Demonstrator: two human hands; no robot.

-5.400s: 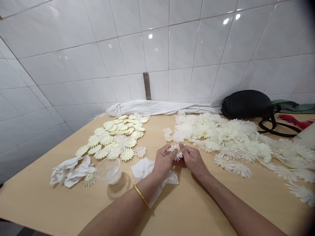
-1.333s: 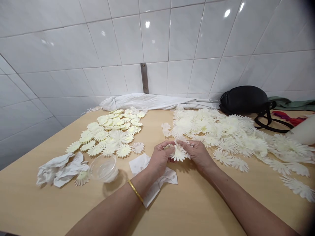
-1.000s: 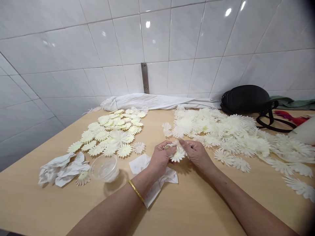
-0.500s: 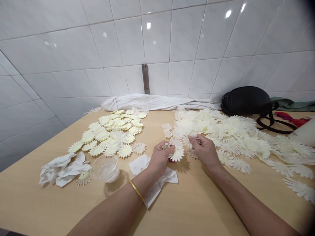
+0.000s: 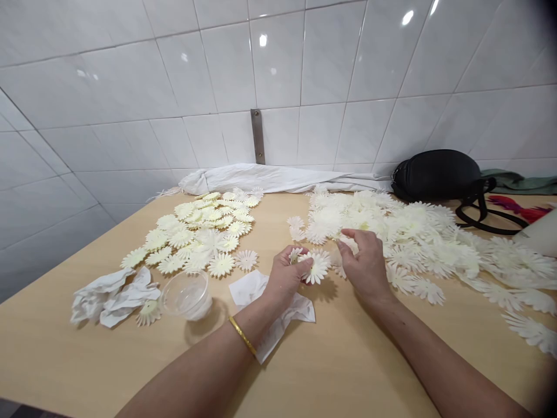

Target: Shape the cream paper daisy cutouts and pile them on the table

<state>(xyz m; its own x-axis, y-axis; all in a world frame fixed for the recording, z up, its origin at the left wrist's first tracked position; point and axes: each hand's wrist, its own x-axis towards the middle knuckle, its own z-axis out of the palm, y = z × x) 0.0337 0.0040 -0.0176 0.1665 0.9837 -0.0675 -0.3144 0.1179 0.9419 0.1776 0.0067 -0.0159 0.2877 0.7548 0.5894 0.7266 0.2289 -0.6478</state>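
Several pale daisy-shaped flower pieces (image 5: 319, 266) are pinched between the thumb and fingers of my left hand (image 5: 287, 273), above a crumpled white tissue (image 5: 278, 331). To the right, my right hand (image 5: 365, 264) has its thumb and index finger apart, next to the large heap of white flower pieces (image 5: 418, 232); no piece is visible in its grasp. A second heap, yellowish white (image 5: 191, 238), lies on the left of the table. The clear plastic cup (image 5: 187, 296) stands left of my left hand, with whitish contents I cannot make out.
Crumpled white paper (image 5: 113, 296) and one flower piece lie left of the cup. A rolled white cloth (image 5: 270, 179) runs along the tiled wall. At the back right are a black bag (image 5: 437, 176), green cloth (image 5: 517, 183) and something red (image 5: 531, 213).
My right thumb and index finger have parted, and the flower piece they held is no longer seen between them. My left hand keeps its flower pieces, now turned slightly.
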